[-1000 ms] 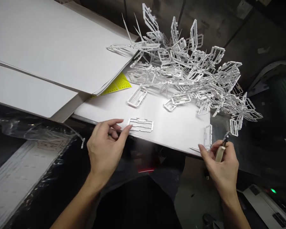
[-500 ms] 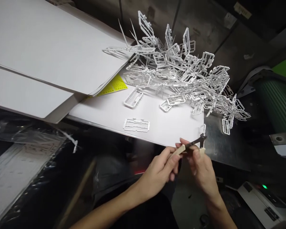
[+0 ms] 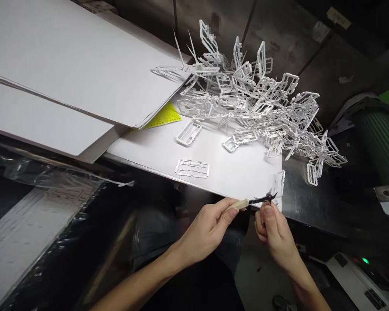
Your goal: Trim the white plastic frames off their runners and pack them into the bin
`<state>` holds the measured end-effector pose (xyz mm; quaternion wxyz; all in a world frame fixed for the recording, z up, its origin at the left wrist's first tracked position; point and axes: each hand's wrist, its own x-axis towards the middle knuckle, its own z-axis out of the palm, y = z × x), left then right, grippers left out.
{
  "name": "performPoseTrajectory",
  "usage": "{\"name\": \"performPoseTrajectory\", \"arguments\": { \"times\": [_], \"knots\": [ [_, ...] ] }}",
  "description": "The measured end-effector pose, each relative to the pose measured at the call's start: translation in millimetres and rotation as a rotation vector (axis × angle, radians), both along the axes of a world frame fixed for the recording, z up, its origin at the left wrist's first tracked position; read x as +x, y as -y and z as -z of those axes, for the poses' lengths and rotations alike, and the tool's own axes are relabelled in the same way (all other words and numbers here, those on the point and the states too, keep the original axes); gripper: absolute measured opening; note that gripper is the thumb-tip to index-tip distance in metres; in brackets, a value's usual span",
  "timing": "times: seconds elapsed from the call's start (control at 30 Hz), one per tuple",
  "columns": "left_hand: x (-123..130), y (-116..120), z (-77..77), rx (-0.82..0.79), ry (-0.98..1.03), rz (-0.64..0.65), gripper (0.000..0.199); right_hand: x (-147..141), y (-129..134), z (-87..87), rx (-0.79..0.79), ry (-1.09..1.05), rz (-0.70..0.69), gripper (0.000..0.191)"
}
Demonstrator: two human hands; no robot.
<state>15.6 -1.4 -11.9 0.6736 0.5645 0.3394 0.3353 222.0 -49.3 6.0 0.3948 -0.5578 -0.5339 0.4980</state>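
My left hand [image 3: 210, 226] is closed around the pale handle of a small tool [image 3: 241, 204]. The tool's dark, hooked metal end points right, touching or just above the thumb of my right hand [image 3: 274, 224]. The fingers of my right hand are curled in; what they hold, if anything, is hidden. Just beyond that hand a white plastic frame [image 3: 279, 183] stands at the table's front corner. A single white frame [image 3: 192, 168] lies flat near the front edge, and another [image 3: 188, 133] lies behind it. Farther back is a tangled heap of white plastic frames [image 3: 262, 103].
Large white sheets [image 3: 84, 65] cover the left of the table, over a yellow printed sheet [image 3: 165, 115]. A dark metal surface [image 3: 294, 194] continues to the right. A grey machine with a green light [image 3: 359, 276] stands at the lower right, clear plastic wrap [image 3: 52, 172] at the left.
My hands have moved apart, and the tool's handle shows only in my left hand. The white frame beyond my right hand shows more fully. The whole view has shifted slightly.
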Motion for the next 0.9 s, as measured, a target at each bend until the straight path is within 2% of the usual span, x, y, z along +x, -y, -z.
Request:
{"name": "performPoseTrajectory", "arguments": {
  "times": [0.13, 0.23, 0.3, 0.37, 0.4, 0.47, 0.53, 0.63, 0.73, 0.8, 0.87, 0.9],
  "knots": [
    [8.0, 6.9, 5.1, -0.028, 0.001, 0.04, 0.041, 0.2, 2.5, -5.4, -0.003, 0.067, -0.036, 0.044],
    [15.9, 15.1, 10.6, -0.114, 0.103, 0.159, 0.043, 7.5, 4.8, -15.2, -0.053, 0.124, -0.14, 0.043],
    [19.8, 17.4, 11.5, -0.154, 0.157, 0.247, 0.044, 15.2, 7.6, -18.3, -0.064, 0.063, -0.137, 0.038],
    [23.3, 15.8, 8.9, -0.154, 0.158, 0.313, 0.045, 20.9, 11.8, -15.4, 0.0, -0.02, -0.04, 0.032],
    [25.4, 13.9, 6.5, -0.151, 0.153, 0.336, 0.046, 22.0, 14.2, -12.1, 0.04, -0.055, -0.007, 0.039],
    [30.5, 9.9, 1.3, -0.169, 0.156, 0.356, 0.049, 20.8, 18.6, -4.5, 0.067, -0.128, -0.02, 0.05],
    [35.2, 7.0, -2.2, -0.19, 0.147, 0.34, 0.049, 18.7, 20.9, -0.4, 0.068, -0.205, -0.054, 0.045],
    [36.0, 5.1, -0.7, -0.186, 0.033, 0.319, 0.049, 26.8, 17.4, -6.0, 0.202, -0.242, 0.103, 0.036],
    [29.4, 2.5, 6.1, -0.236, -0.059, 0.275, 0.055, 50.9, 5.4, -15.0, 0.312, -0.016, 0.395, 0.036],
    [25.5, -0.1, 9.2, -0.267, -0.043, 0.218, 0.055, 67.4, -6.7, -14.8, 0.29, 0.279, 0.547, 0.047],
    [24.2, -2.4, 8.9, -0.28, -0.007, 0.162, 0.054, 78.3, -21.0, -9.7, 0.205, 0.481, 0.584, 0.054],
    [24.3, -3.2, 7.6, -0.286, 0.009, 0.142, 0.053, 81.3, -28.2, -6.7, 0.158, 0.508, 0.571, 0.055]
  ]
}}
